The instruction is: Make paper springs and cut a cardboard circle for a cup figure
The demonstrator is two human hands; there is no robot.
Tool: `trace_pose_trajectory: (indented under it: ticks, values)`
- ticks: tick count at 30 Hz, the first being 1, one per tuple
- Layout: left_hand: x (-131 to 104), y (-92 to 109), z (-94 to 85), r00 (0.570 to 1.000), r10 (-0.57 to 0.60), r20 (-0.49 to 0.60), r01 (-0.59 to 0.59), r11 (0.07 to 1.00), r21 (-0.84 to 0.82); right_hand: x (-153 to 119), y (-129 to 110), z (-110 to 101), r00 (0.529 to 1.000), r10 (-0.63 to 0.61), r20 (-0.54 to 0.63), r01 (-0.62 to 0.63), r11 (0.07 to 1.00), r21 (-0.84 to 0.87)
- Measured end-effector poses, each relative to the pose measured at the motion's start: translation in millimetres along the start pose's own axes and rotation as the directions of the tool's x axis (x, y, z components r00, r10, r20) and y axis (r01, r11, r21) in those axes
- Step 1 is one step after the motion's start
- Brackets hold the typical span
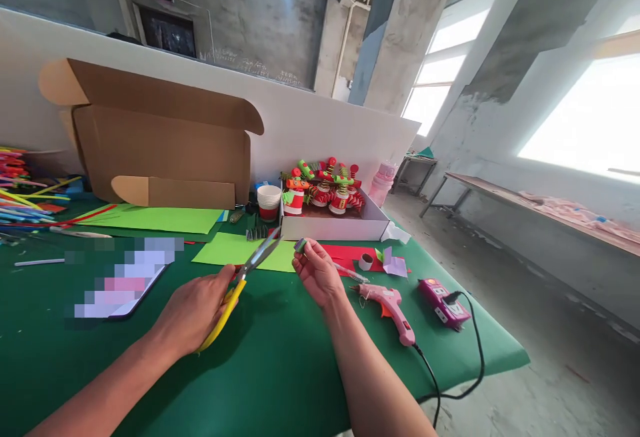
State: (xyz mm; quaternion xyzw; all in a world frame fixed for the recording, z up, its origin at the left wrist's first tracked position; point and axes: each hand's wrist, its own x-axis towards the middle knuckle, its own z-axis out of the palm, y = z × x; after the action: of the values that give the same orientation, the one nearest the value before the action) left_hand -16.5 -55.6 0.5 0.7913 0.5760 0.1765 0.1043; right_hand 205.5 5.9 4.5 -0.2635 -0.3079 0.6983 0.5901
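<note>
Yellow-handled scissors [224,320] sit in my left hand [193,307], fingers wrapped round the handles. Their blades point up and away, slightly apart. To the right, my right hand [320,273] pinches a small piece of green and dark paper [300,245] between thumb and fingertips. The scissor tips are near this piece but do not touch it. Light green paper sheets [220,253] and a red sheet [350,253] lie behind my hands. A pink glue gun [387,303] rests on the green table to the right of my right wrist.
Behind are an open cardboard box [165,150], stacked paper cups [269,200] and a white tray [333,229] of red and green spring figures. At right, a purple power strip [444,303] trails a black cord. A phone [133,280] lies left; pipe cleaners [25,203] sit far left.
</note>
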Motion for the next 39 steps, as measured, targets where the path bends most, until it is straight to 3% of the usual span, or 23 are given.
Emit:
trace_pose_trajectory:
  ticks: [3, 11, 19, 39]
  values:
    - [-3.2, 3.4, -1.9, 0.999, 0.042, 0.009, -0.043, 0.991, 0.124, -2.7, 3.3, 4.0, 0.999, 0.032, 0.034, -0.032, 0.999, -0.003]
    - [2.8, 37.5, -17.8, 0.995, 0.058, 0.084, -0.072, 0.982, 0.173, -3.9, 4.6, 5.2, 0.998, 0.060, 0.005, -0.060, 0.998, 0.031]
    - [1.5, 27.3, -5.0, 0.997, 0.040, 0.063, -0.050, 0.983, 0.177, -5.6, 2.2, 6.5, 0.997, 0.035, 0.064, -0.036, 0.999, 0.013]
    - [1.1, 28.0, -7.9, 0.996, 0.074, 0.050, -0.083, 0.977, 0.197, -7.2, 2.8, 9.3, 0.995, 0.036, 0.098, -0.042, 0.998, 0.053]
